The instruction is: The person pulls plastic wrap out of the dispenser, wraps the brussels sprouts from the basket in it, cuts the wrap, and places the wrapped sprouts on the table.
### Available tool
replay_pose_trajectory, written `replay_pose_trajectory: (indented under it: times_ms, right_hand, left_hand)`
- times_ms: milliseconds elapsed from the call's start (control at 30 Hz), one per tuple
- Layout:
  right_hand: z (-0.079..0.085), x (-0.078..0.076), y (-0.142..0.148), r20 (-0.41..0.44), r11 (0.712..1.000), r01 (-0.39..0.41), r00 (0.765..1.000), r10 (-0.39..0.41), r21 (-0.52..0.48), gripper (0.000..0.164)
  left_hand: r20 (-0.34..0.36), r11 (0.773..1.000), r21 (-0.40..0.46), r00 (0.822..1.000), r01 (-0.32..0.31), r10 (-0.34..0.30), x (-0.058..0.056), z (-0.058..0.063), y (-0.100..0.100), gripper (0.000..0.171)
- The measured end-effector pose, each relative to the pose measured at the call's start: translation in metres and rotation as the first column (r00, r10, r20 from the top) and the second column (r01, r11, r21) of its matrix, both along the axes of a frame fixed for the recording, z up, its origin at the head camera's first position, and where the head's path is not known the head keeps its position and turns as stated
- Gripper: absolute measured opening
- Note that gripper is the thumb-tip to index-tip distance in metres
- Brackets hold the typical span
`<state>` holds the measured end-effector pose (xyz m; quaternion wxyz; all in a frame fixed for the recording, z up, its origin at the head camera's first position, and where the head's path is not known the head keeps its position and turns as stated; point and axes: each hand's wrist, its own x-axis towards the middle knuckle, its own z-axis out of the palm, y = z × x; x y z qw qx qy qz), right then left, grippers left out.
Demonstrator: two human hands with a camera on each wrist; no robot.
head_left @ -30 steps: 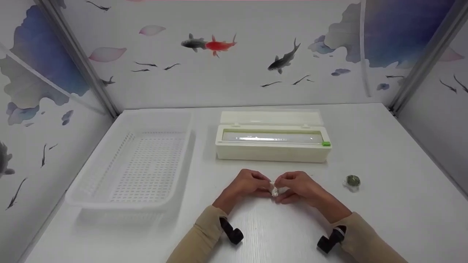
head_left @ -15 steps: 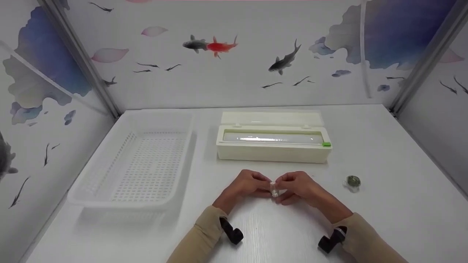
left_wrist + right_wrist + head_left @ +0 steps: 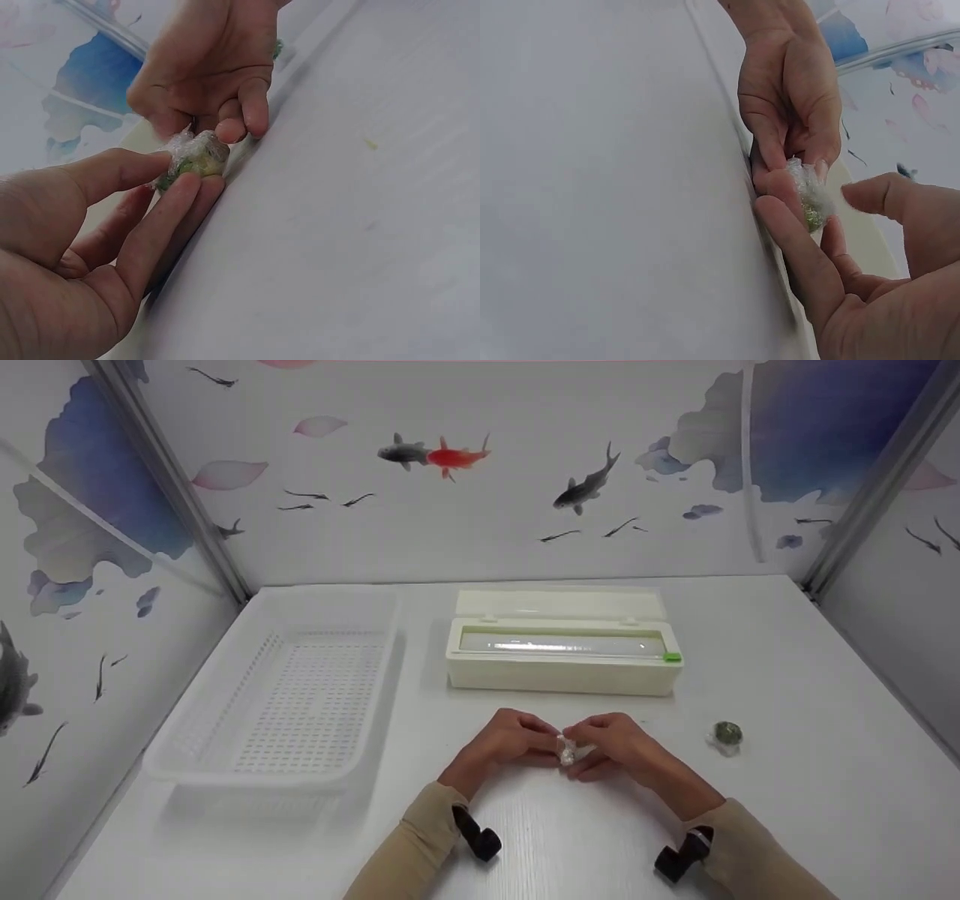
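Near the middle of the table in the head view, both hands meet at a small ball wrapped in crinkled clear plastic film point(image 3: 566, 751). Green and yellowish filling shows through the wrapped ball point(image 3: 199, 161) in the left wrist view. My left hand point(image 3: 514, 741) pinches it between thumb and fingers. My right hand point(image 3: 611, 741) is against its other side; in the right wrist view the thumb point(image 3: 877, 193) stands slightly off the ball while the fingers lie along it. Right of the hands lies another green wrapped ball point(image 3: 727, 733), film gathered beneath it.
Behind the hands stands a cream cling-film box point(image 3: 566, 679), lid raised, with a film roll inside and a green slider point(image 3: 672, 657). At left is a white perforated plastic basket point(image 3: 300, 776). Printed walls enclose the white table point(image 3: 832, 802) at the back and sides.
The wrapped ball has turned slightly between the fingers, and the right fingers have shifted a little on it. The head view has moved slightly; the box, basket and other ball have stayed put.
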<state>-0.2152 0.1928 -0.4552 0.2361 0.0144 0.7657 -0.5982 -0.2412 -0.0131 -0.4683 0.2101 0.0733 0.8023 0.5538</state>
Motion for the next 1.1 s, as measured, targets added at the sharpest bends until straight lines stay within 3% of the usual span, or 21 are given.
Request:
replay_pose_trajectory:
  times_ms: [233,500,633,867,1100]
  right_hand:
    - [-0.0001,-0.0011,-0.0002,-0.008,1.000,-0.027,1.000,0.027,0.001,0.031]
    - [0.0042,-0.0016,-0.0007,-0.009,0.999,-0.002,1.000,0.003,0.047,0.030]
    - [0.0038,-0.0018,0.0019,0.007,1.000,-0.019,1.000,0.019,0.018,0.034]
    - [0.0026,-0.0016,0.0055,-0.003,0.996,-0.073,0.997,0.073,-0.048,0.042]
    - [-0.0009,-0.0026,0.0062,-0.025,0.994,-0.067,0.998,0.065,-0.090,0.040]
  left_hand:
    - [-0.016,1.000,-0.012,1.000,0.008,-0.009,-0.0013,0.0006,0.0009,0.019]
    - [-0.029,0.999,-0.030,0.999,0.019,-0.020,-0.0029,0.0013,0.0011,0.019]
    - [-0.034,0.998,-0.052,0.999,0.019,-0.020,-0.0030,0.0019,0.0005,0.019]
    - [0.024,0.998,0.061,1.000,0.003,-0.004,-0.0015,0.0004,0.0008,0.019]
    - [0.011,1.000,0.016,1.000,-0.021,0.020,-0.0031,-0.0003,0.0010,0.020]
